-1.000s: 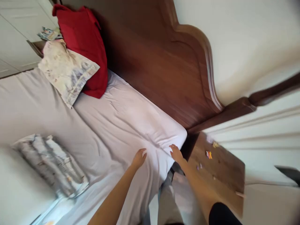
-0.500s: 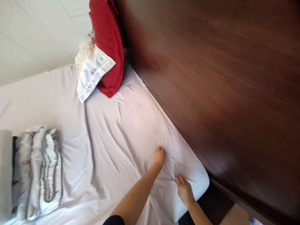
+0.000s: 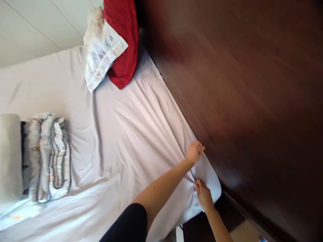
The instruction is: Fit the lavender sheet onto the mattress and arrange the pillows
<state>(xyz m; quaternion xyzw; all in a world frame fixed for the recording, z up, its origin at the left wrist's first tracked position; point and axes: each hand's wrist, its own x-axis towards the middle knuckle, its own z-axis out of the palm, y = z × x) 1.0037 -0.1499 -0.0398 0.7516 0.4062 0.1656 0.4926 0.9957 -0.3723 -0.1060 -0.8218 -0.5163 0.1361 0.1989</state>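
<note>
A pale pinkish bed sheet [image 3: 141,134] covers the mattress, with long creases running down to its near right corner. At that corner my right hand [image 3: 204,196] pinches a bunched fold of the sheet, and the cloth pulls into tight gathers at the fingertips. Farther up the same edge, my left hand [image 3: 194,152] is over the sheet beside the dark wooden board, its fingers curled in. No cloth shows between the left fingers.
The tall brown wooden board [image 3: 227,84] borders the bed on the right. A red pillow [image 3: 123,57] and a white patterned pillow [image 3: 103,55] lean at the far corner. Folded bedding [image 3: 58,158] and a pale grey roll [image 3: 9,158] lie at left.
My left hand has left the middle of the sheet and moved right to the board-side edge. My right hand keeps its pinch, the fold now bunched more, with longer creases.
</note>
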